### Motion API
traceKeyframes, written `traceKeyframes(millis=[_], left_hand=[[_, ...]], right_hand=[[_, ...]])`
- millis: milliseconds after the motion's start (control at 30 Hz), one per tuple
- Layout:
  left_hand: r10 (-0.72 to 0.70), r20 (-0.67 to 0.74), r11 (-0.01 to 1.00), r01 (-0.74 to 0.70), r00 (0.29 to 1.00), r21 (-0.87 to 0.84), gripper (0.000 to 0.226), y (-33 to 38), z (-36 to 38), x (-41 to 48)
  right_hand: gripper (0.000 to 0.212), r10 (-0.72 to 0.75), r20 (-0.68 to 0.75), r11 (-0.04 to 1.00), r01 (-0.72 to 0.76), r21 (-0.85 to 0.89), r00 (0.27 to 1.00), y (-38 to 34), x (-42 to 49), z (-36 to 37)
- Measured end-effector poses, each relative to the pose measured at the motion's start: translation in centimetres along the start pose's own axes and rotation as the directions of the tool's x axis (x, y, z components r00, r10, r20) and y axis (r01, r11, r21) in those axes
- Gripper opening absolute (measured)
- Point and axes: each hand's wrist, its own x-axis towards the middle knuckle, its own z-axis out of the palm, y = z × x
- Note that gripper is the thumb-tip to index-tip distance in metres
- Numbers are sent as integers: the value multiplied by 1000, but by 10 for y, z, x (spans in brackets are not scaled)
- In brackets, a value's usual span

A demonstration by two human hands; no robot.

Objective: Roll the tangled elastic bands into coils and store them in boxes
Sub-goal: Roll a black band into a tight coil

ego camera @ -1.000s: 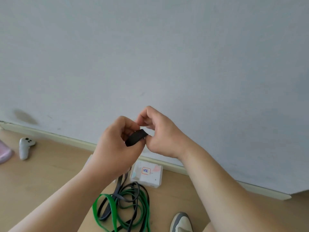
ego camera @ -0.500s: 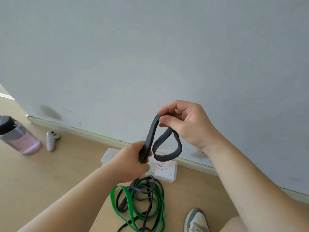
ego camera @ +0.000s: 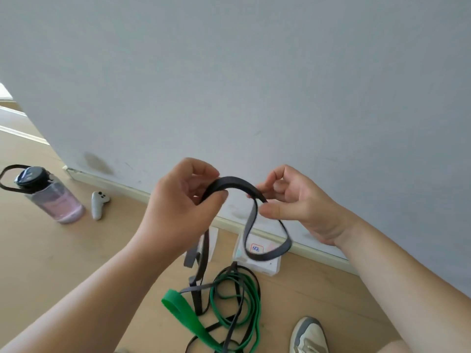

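Observation:
A black elastic band [ego camera: 233,184] arches between my two hands at chest height. My left hand [ego camera: 178,207] pinches its left part between thumb and fingers. My right hand [ego camera: 295,202] pinches the right part, and a loop of the band [ego camera: 267,254] hangs below it. More of the band trails from my left hand to the floor. There it joins a tangle of a green band [ego camera: 183,312] and black band. A white box [ego camera: 270,263] with a red-framed label stands at the wall behind the hanging loop. A second box [ego camera: 214,238] is mostly hidden by my left wrist.
A clear bottle [ego camera: 56,200] with pinkish liquid and a black lid stands on the wooden floor at the left. A white controller [ego camera: 99,203] lies beside it. My shoe [ego camera: 309,335] shows at the bottom right. A grey wall with a skirting board runs behind everything.
My left hand rose from below to level with my right. The band, earlier held vertically with a loop, now arches across between both hands. The view shifted right and down.

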Motion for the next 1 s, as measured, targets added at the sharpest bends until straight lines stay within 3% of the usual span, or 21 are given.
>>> traceKeyframes(millis=[100,233,400,467,567,633,733,800,867,933,1000], left_hand=[[12,65,1000,-11,998,-6,27,-3,11,-5],[28,104,999,-33,994,40,32,-7,13,-12],[61,150,985,-83,987,149,50,-17,7,-10],[-11,266,958,-66,964,279,48,-29,10,-8],[-232,393,890,31,890,455,20,-45,15,-10],[-318,404,854,73,858,516,16,-55,12,-7],[-326,331,825,95,886,557,20,-57,0,3],[-232,245,874,91,941,478,29,-45,-10,9],[-118,122,955,79,986,285,37,-27,-17,9],[-59,30,991,55,998,123,37,-12,-18,5],[-43,40,998,42,998,41,33,-4,-10,-3]], right_hand=[[35,-96,-65,995,98,35,993,-3,-3,19],[21,-162,-132,984,150,-95,978,-4,-5,33],[19,-210,-155,964,178,-199,965,-6,-4,41],[19,-243,-170,952,200,-233,955,-8,-3,44],[22,-272,-231,950,222,-221,934,-11,-1,44],[25,-282,-292,954,237,-183,914,-12,0,38],[27,-231,-400,970,176,-169,887,-7,2,21],[25,-149,-408,961,34,-276,901,3,3,4],[17,9,-357,935,-134,-327,934,12,1,-11],[18,167,-236,935,-230,-272,957,17,-2,-17],[27,193,-84,971,-203,-130,978,16,-4,-9]])
